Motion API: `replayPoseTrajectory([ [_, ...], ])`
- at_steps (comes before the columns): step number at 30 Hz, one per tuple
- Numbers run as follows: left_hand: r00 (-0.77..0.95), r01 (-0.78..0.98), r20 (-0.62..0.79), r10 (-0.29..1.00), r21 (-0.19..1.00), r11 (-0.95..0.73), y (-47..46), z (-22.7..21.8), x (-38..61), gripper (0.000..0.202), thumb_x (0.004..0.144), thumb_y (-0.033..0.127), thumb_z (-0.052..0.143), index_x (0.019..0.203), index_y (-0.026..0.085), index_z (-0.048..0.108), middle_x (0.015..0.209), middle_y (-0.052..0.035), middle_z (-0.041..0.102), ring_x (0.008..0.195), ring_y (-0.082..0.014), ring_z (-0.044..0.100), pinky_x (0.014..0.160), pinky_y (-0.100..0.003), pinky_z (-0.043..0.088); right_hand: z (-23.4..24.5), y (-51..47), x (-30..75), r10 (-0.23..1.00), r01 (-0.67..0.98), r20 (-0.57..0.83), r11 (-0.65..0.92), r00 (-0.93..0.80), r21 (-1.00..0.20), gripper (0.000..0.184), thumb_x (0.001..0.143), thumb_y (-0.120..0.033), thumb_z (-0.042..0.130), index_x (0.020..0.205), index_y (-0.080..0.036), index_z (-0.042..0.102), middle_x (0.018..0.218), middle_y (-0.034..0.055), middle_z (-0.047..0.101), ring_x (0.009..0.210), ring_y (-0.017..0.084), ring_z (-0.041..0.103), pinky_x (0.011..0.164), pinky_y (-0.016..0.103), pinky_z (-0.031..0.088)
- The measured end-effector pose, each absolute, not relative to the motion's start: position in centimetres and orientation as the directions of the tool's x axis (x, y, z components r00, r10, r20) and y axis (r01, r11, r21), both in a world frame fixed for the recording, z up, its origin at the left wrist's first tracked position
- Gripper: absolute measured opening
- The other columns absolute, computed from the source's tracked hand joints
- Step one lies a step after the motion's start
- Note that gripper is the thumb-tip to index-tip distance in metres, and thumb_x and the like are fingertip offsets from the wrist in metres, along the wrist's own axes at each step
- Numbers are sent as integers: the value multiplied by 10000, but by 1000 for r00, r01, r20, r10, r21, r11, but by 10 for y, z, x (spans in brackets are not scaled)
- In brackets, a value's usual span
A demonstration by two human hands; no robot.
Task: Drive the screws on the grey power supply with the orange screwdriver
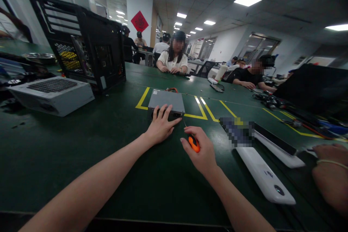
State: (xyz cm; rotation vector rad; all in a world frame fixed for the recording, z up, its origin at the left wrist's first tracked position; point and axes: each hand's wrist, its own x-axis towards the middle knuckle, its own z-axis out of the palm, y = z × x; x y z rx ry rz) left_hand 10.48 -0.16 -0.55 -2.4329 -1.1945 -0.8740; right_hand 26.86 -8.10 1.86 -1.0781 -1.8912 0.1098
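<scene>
A grey metal computer power supply (167, 100) lies on the green table, partly inside a yellow tape outline. My left hand (161, 127) rests against its near side with the fingers spread over the edge. In my right hand (202, 148) is an orange and black screwdriver (194, 143), its handle between thumb and fingers. The thin shaft points up and left at the near right corner of the power supply. Whether the tip touches a screw is too small to tell. Reddish wires (172, 89) show behind the unit.
On the left stand a black computer case (100, 50) and another power supply (54, 94). To the right lie white devices (266, 174) with dark screens, near another person's hand (330, 166). Cables and parts (269, 99) lie farther right. People sit across the table.
</scene>
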Motion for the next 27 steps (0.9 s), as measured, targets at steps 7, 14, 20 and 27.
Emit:
replayPoseTrajectory([
  [7, 460, 803, 641, 614, -5, -596, -1, -6, 106, 466, 751, 268, 583, 1198, 361, 488, 1397, -66, 254, 1280, -325, 183, 1020, -555, 121, 18, -79, 271, 655, 667, 708, 655, -265, -356, 27, 764, -228, 586, 761, -213, 563, 932, 45, 553, 889, 190, 544, 771, 366, 450],
  [14, 457, 807, 642, 615, -8, -591, -1, -6, 107, 463, 749, 269, 584, 1195, 354, 491, 1390, -75, 266, 1276, -327, 192, 1019, -554, 122, 20, -78, 274, 680, 619, 731, 598, -55, -510, 133, 761, -241, 598, 859, -212, 513, 936, 41, 550, 804, 164, 565, 678, 329, 474],
  [20, 461, 806, 637, 617, -9, -592, -1, -6, 106, 464, 750, 259, 578, 1197, 350, 489, 1390, -83, 262, 1280, -327, 188, 1020, -554, 121, 19, -78, 271, 678, 645, 708, 633, -196, -428, 89, 775, -227, 575, 861, -225, 551, 922, 36, 582, 842, 182, 561, 739, 364, 461],
  [27, 460, 811, 634, 621, -15, -585, -1, -6, 107, 468, 755, 264, 573, 1205, 353, 482, 1383, -74, 270, 1279, -326, 183, 1016, -559, 125, 20, -78, 272, 704, 644, 677, 624, -215, -444, 57, 768, -237, 574, 727, -212, 542, 930, 39, 559, 865, 193, 550, 774, 393, 450],
])
